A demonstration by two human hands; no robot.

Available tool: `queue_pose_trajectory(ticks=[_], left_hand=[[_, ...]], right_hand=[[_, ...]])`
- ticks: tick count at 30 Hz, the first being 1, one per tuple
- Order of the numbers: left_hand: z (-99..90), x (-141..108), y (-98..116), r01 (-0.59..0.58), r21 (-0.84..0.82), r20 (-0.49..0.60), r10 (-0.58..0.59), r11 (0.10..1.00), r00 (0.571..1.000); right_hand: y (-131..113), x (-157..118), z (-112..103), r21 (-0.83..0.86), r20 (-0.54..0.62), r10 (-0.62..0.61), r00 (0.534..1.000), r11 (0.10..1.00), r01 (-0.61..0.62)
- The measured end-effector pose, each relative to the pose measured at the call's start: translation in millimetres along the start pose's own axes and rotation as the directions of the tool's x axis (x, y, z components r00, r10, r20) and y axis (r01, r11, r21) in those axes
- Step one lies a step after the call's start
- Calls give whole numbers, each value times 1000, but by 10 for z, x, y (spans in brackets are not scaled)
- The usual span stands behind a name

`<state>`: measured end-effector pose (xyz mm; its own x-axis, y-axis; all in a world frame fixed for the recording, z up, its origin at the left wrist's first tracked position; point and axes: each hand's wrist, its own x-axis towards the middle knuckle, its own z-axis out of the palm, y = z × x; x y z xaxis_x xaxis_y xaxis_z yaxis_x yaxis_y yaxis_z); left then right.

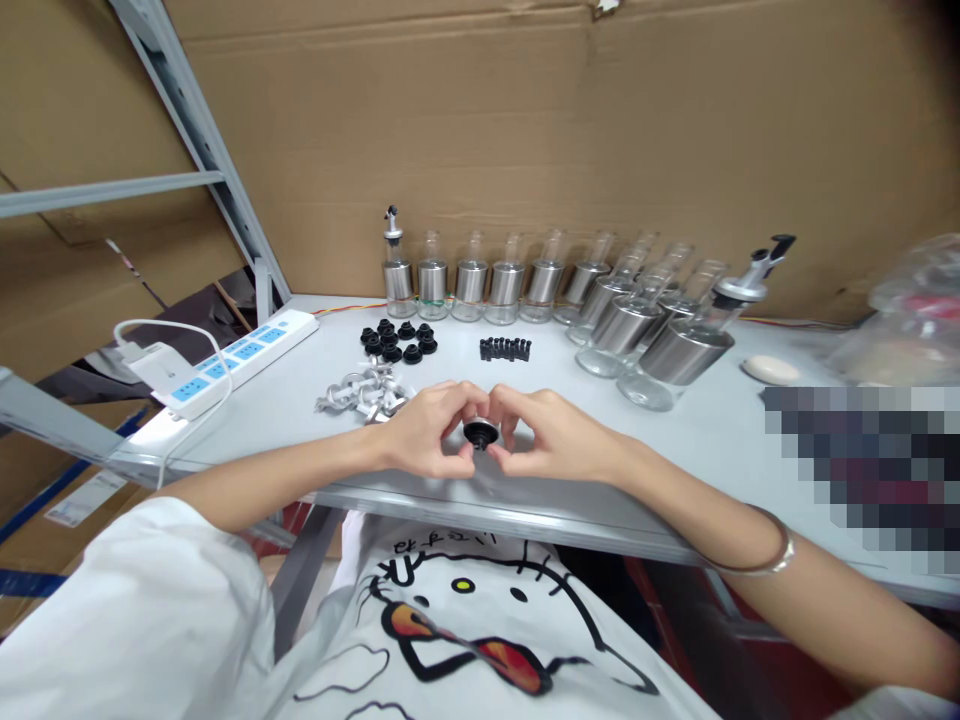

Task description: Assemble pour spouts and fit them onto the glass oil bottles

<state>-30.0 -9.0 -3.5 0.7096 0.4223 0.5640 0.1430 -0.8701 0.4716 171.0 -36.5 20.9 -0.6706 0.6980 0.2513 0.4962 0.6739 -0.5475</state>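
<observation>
Between my two hands, just above the table's front edge, is a pourer spout [481, 432] with a black stopper end facing me and a silvery rim. My left hand [435, 430] curls its fingers and thumb around its left side. From the right, my right hand [544, 432] pinches it in the same way. Much of the spout is hidden behind the fingers. Just beyond my left hand lies a pile of silver-grey spouts [367, 390]. Behind that pile are several black rubber stoppers [391, 345]. A row of small black caps [505, 348] lies beyond my hands.
Glass bottles with steel sleeves [506, 285] line the back and right of the grey table [555, 365]; two carry spouts. A power strip [240, 360] with a plugged-in adapter lies left. A white oval object [771, 370] and a plastic bag [911, 320] are right. Cardboard [480, 130] stands behind.
</observation>
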Motion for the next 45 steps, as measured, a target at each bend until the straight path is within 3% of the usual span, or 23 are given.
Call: queue_pose_trajectory(ticks=[9, 17, 25, 30, 45], left_hand=[[5, 11, 24, 91, -31, 57, -89, 995, 994], [-31, 29, -20, -55, 245, -19, 62, 968, 998], [-47, 40, 9, -92, 269, -74, 116, 959, 991], [-32, 33, -59, -31, 225, -110, 57, 974, 992], [-47, 50, -37, -39, 190, -78, 55, 981, 995]], right_hand=[[-31, -12, 13, 82, 82, 25, 996, 996, -31], [17, -8, -17, 80, -116, 29, 993, 997, -19], [33, -25, 1, 55, -212, -80, 974, 994, 94], [113, -13, -27, -16, -256, -49, 965, 999, 46], [118, -10, -33, 20, -159, -57, 986, 998, 61]])
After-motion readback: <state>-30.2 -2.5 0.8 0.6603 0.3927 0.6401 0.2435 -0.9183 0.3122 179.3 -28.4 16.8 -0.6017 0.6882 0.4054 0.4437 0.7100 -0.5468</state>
